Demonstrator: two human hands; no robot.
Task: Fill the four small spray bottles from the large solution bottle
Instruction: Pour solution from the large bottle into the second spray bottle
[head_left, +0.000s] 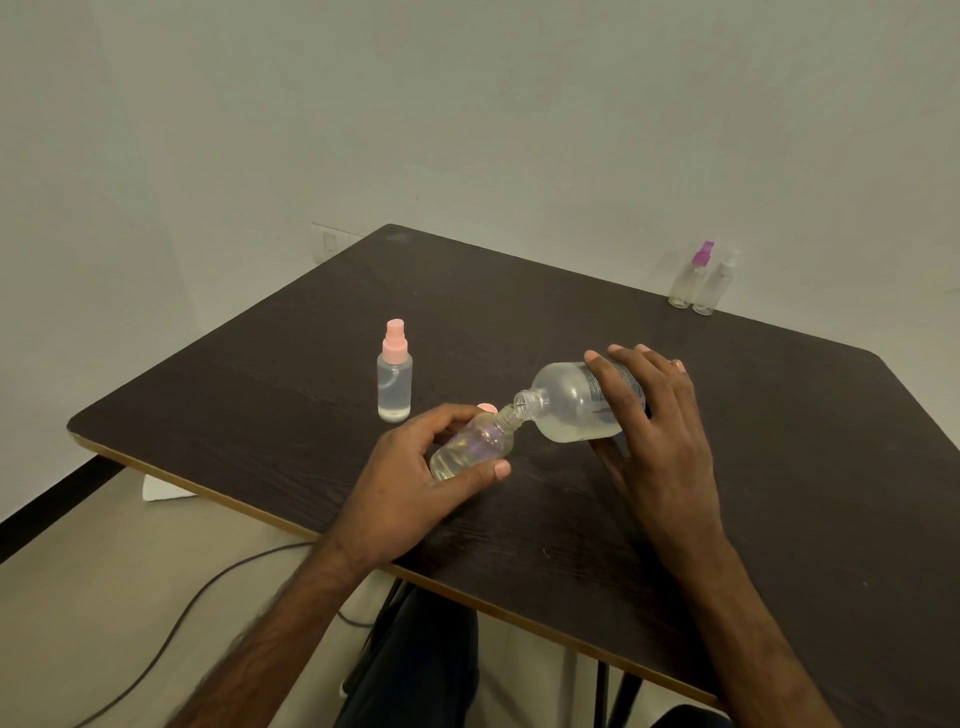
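The large solution bottle carries a label whose print is too small to read. The right hand wraps its fingers round that bottle, tilted, neck at the mouth of an uncapped spray bottle gripped by the left hand over the near worktop. A pink-capped bottle stands just left; a purple-capped bottle and a white-capped bottle stand together far right.

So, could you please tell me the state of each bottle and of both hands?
Large solution bottle: uncapped, tipped, mouth at the open spray bottle's neck.
Open spray bottle: capless, tilted, partly filled.
Pink-capped spray bottle: capped, upright, filled.
Purple-capped spray bottle: capped, upright, looks empty.
White-capped spray bottle: capped, upright, looks empty.
Left hand: grips the open spray bottle.
Right hand: grips the large solution bottle.
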